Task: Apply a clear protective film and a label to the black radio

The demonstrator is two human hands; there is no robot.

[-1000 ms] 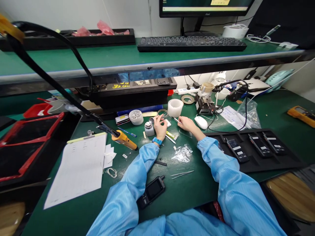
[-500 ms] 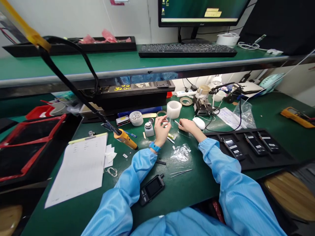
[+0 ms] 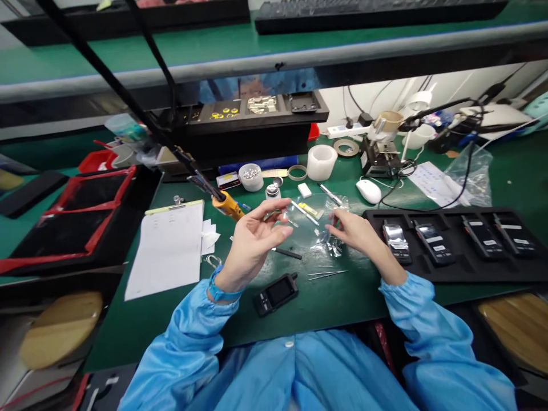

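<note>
Both my hands are raised above the green mat (image 3: pixel 334 308). Between them hangs a clear plastic bag (image 3: pixel 306 225). My left hand (image 3: pixel 252 242) pinches its left edge with thumb and fingertips. At the right edge, the closed fingers of my right hand (image 3: pixel 355 231) grip it. A small crumpled clear bag (image 3: pixel 327 246) lies on the mat just under the right hand. A black handheld radio (image 3: pixel 276 293) lies face up near my chest, with tweezers (image 3: pixel 327 275) to its right and a thin black stick (image 3: pixel 287 253) above it.
A black tray (image 3: pixel 454 268) with several handsets sits at the right. A yellow electric screwdriver (image 3: pixel 230 205) hangs on a cable beside a clipboard (image 3: pixel 169 248). Behind are a cup of metal balls (image 3: pixel 251 176), a white roll (image 3: pixel 322 162) and a mouse (image 3: pixel 369 191). Red-rimmed trays (image 3: pixel 81 222) stand at the left.
My hands have come back from the far small parts toward me and lifted the clear bag between them. The view has tilted down and nearer the mat.
</note>
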